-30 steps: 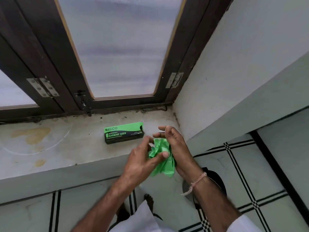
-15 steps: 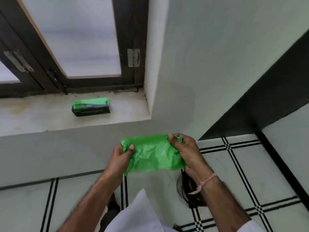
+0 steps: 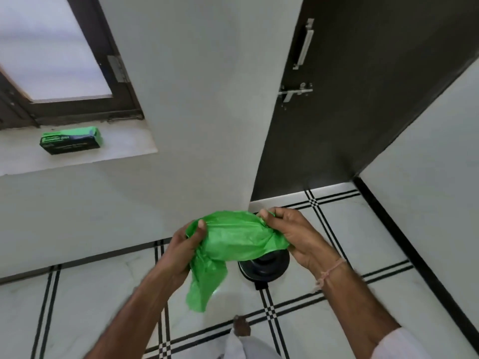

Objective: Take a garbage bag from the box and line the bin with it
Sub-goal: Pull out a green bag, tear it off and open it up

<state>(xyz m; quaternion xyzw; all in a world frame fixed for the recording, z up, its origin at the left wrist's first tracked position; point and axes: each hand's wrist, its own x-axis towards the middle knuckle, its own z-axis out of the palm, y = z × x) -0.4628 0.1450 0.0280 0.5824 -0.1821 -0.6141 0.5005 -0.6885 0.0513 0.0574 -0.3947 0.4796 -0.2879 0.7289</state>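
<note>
Item 1: thin, crinkled green plastic garbage bag (image 3: 241,239). Held in mid-air at the frame's centre, above the floor. One bunched span stretches between the two hands; a loose tail hangs down toward 6 o'clock below the left hand. Not yet opened out.

Item 2: left hand (image 3: 181,251). At 9 o'clock of the bag, fingers curled closed around its gathered left end, thumb pressed on top.

Item 3: right hand (image 3: 295,237). At 3 o'clock of the bag, pinching the right end between thumb and fingers. A pale thread band sits on the wrist.

Item 4: round black plastic bin (image 3: 264,265). On the floor directly under the bag, at 5 o'clock of it, mostly hidden by the film; no liner visible in the part that shows.

Item 5: green and black cardboard garbage-bag box (image 3: 71,140). On the pale stone window ledge (image 3: 116,154), at 10 o'clock, well apart from the hands.

Handling, as judged: the bag is very light, limp and slippery, with layers likely to cling together. It carries no shape of its own. Best taken at the open mouth edge, one layer in each hand, then parted and shaken out before lowering it into the bin and folding the rim over.
</note>
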